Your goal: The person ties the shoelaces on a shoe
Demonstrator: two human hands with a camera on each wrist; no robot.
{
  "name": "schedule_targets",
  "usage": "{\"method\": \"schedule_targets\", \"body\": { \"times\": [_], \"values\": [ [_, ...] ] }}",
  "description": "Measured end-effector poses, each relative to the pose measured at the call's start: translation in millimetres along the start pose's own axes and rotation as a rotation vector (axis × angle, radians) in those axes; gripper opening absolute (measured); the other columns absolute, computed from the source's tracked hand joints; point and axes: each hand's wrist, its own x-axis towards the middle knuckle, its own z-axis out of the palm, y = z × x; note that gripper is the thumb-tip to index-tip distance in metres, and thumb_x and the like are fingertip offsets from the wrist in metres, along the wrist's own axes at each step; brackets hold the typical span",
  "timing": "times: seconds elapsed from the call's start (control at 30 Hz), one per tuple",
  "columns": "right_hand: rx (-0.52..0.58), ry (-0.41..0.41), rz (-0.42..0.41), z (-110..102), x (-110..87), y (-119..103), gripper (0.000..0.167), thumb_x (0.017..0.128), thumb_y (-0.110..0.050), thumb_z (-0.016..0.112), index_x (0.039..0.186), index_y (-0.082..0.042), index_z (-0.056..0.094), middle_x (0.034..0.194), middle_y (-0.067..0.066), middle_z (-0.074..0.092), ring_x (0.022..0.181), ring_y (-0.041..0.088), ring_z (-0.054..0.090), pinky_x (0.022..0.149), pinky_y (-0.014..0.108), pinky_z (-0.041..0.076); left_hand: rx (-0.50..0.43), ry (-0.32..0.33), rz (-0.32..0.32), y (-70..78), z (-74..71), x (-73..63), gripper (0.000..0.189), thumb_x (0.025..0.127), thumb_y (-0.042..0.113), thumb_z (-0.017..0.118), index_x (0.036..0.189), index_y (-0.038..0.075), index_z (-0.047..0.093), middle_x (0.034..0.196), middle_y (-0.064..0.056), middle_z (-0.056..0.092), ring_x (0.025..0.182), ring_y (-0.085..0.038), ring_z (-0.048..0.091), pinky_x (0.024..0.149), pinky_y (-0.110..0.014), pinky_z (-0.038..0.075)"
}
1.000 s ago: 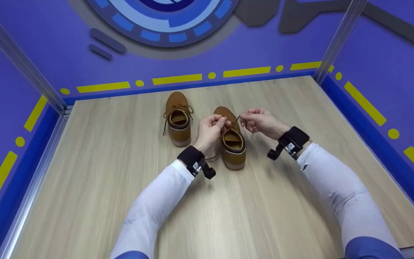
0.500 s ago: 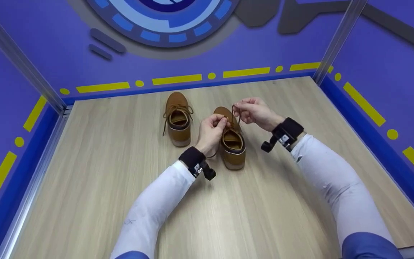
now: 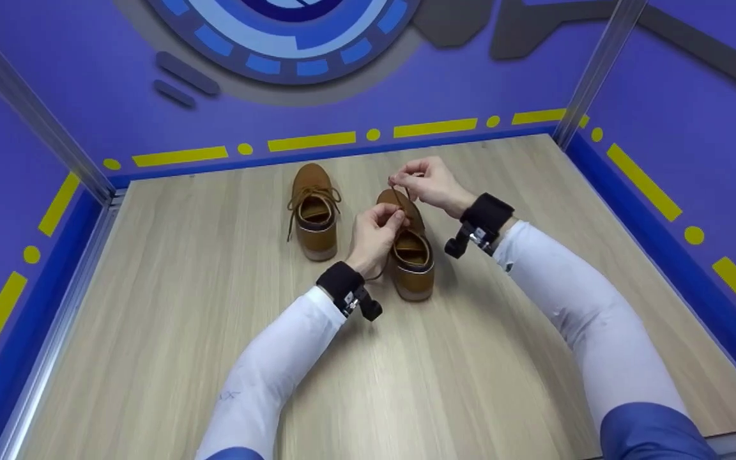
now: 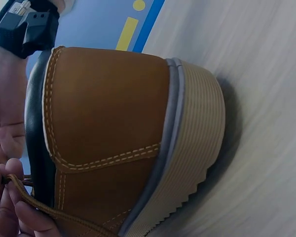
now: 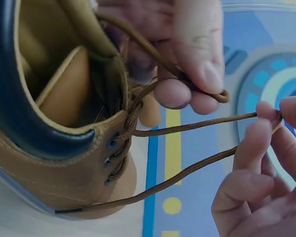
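Observation:
A brown lace-up shoe stands on the wooden table, its toe pointing away from me. My left hand is at its left side, thumb and fingers pinching a bent loop of the brown shoelace. Beyond the laces, above the toe, my right hand pinches the other lace end between thumb and fingertips. In the right wrist view this lace runs doubled from the eyelets to the right fingers, its dark tip hanging by the shoe's side. The lace is crossed at the shoe's tongue.
To the left stands a matching brown shoe, its lace tied in a bow. The wooden table is bounded by a blue back wall and side walls with yellow markings. Each wrist wears a black band with a small camera.
My right hand has moved left and away from me, carrying its lace from the shoe's right side to over the toe. The left hand has stayed nearly still.

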Motion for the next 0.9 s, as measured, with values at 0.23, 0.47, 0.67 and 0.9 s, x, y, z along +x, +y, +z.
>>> {"method": "schedule_targets", "body": {
  "times": [0.23, 0.47, 0.67, 0.9],
  "values": [
    [-0.155, 0.000, -0.019, 20, 11.1, -12, 0.024, 0.101, -0.025, 0.070, 0.109, -0.004, 0.081, 0.086, 0.003, 0.072, 0.076, 0.011, 0.058, 0.066, 0.022, 0.044, -0.081, 0.004, -0.026, -0.5, 0.0, 0.3, 0.017, 0.100, -0.003, 0.063, 0.108, -0.018, 0.065, 0.082, -0.006, 0.070, 0.081, -0.013, 0.068, 0.080, -0.022, 0.057],
    [0.047, -0.166, -0.040, 28, 16.3, -24, 0.029, 0.103, -0.010, 0.060, 0.126, 0.004, 0.072, 0.111, 0.011, 0.077, 0.089, 0.020, 0.069, 0.069, 0.024, 0.054, -0.097, 0.013, -0.018, -1.1, -0.4, 0.7, 0.008, 0.099, -0.006, 0.063, 0.100, -0.011, 0.069, 0.084, -0.011, 0.071, 0.081, -0.016, 0.069, 0.079, -0.024, 0.058],
    [-0.053, -0.070, -0.017, 14, 17.0, -13, 0.023, 0.099, -0.004, 0.059, 0.111, 0.006, 0.076, 0.096, 0.014, 0.078, 0.070, 0.010, 0.066, 0.058, 0.021, 0.050, -0.052, 0.012, -0.021, -0.9, -1.3, 1.6, 0.009, 0.100, -0.002, 0.064, 0.101, -0.008, 0.071, 0.080, -0.006, 0.071, 0.079, -0.014, 0.068, 0.076, -0.021, 0.055],
    [-0.070, -0.133, 0.023, -14, 8.9, 11, 0.024, 0.095, -0.007, 0.064, 0.111, 0.007, 0.076, 0.085, 0.006, 0.077, 0.058, 0.007, 0.062, 0.048, 0.017, 0.042, 0.008, -0.003, -0.019, 1.8, -4.2, 0.8, 0.018, 0.101, 0.004, 0.067, 0.108, -0.012, 0.070, 0.083, -0.007, 0.074, 0.082, -0.013, 0.069, 0.075, -0.019, 0.053]
  ]
}}
